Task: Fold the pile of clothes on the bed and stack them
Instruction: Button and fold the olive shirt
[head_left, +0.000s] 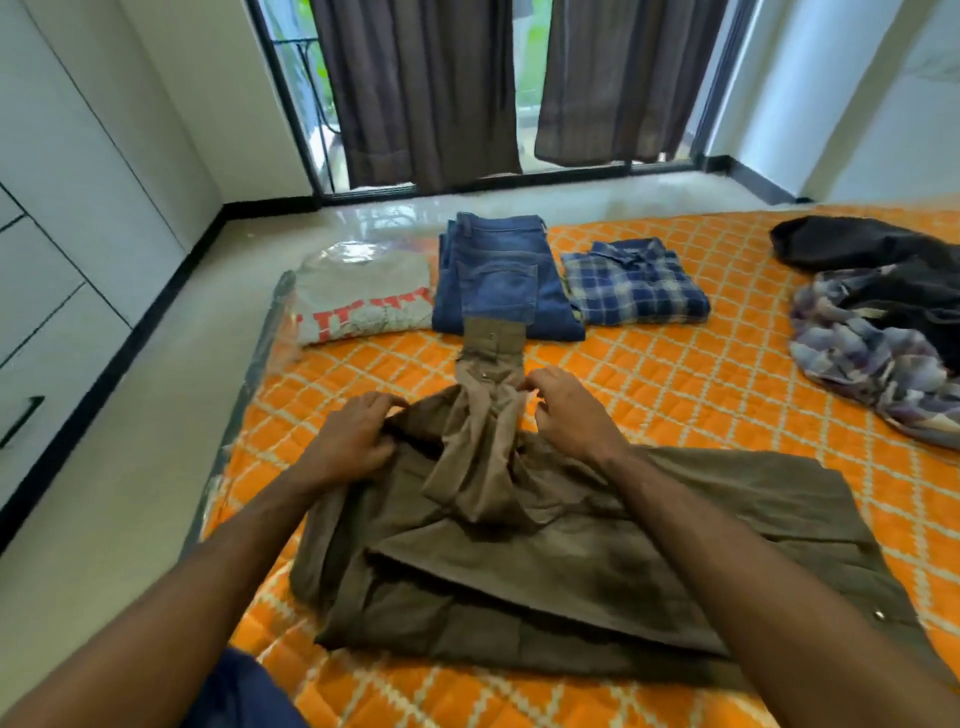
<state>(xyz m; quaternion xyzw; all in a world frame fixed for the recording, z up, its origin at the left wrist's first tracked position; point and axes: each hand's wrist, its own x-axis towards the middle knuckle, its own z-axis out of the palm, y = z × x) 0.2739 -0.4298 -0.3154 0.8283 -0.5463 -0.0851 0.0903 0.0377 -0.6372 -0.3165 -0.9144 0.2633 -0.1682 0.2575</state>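
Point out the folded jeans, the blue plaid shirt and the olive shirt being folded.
folded jeans (501, 275): head view, on the back pocket.
blue plaid shirt (634, 288): head view, middle of the folded front.
olive shirt (545, 566): head view, on its flat body.

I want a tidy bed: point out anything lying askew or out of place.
Unfolded clothes lie crumpled at the bed's right edge. The olive shirt's sleeve cuff overlaps the folded jeans. The grey t-shirt overhangs the left edge.
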